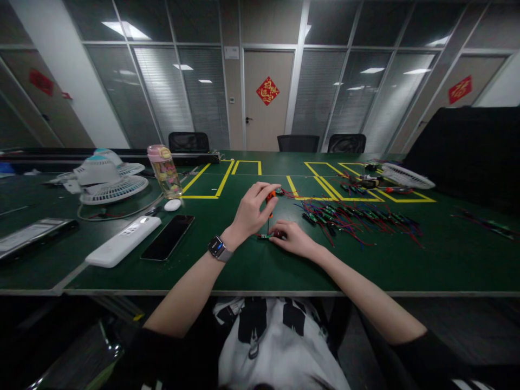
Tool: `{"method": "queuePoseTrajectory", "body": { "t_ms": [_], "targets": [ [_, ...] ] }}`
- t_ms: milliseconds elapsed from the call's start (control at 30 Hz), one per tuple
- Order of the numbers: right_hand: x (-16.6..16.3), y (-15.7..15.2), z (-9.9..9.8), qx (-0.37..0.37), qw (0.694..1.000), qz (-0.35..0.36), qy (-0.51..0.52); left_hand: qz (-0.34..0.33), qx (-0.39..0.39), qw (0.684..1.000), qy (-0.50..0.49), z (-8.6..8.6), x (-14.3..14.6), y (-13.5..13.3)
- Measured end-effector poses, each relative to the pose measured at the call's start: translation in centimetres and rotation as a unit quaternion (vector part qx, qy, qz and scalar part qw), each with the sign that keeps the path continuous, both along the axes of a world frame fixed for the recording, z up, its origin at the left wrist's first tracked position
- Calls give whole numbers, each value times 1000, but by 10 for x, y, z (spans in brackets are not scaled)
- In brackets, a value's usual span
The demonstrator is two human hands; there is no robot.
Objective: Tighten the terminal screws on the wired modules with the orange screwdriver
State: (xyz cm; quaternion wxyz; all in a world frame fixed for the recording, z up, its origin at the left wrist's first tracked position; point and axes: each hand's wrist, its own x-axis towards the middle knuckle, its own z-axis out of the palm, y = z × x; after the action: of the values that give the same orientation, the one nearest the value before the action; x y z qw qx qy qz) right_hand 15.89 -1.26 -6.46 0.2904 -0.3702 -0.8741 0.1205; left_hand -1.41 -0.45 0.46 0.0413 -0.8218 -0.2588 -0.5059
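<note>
tabletop: smooth, faint sheen seen | screwdriver: handle apparently made of plastic, thin shaft of metal | circuit board: finish cannot be told | wires: apparently coated in plastic | phone: faced in glossy glass | bottle: formed in clear, shiny plastic | fan: moulded in plastic | chair back: covered in mesh

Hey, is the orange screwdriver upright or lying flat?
Upright: the left hand holds the screwdriver by its orange handle, shaft pointing down at the small board.
</note>
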Motion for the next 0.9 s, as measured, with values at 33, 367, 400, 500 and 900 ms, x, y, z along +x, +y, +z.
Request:
{"method": "queuePoseTrajectory", "body": {
  "t_ms": [33, 367, 400, 500, 900],
  "targets": [
    [0, 0, 0, 0, 1000, 0, -2, -20, -21, 999, -17, 0, 1, 0],
    [1, 0, -1, -2, 1000, -2, -4, -34, -107, 985, -129, -2, 9, -2],
    [1, 0, 0, -3, 1000, -2, -3, -38, -114, 984, -129, -2, 9, -2],
    [0, 0, 0, -6, 1000, -1, -1, -87, -158, 974, -135, -2, 9, -1],
    [1, 1, -1, -7, 1000, -1, -1, -88, -172, 966, -169, -3, 10, 1]
  ]
}}
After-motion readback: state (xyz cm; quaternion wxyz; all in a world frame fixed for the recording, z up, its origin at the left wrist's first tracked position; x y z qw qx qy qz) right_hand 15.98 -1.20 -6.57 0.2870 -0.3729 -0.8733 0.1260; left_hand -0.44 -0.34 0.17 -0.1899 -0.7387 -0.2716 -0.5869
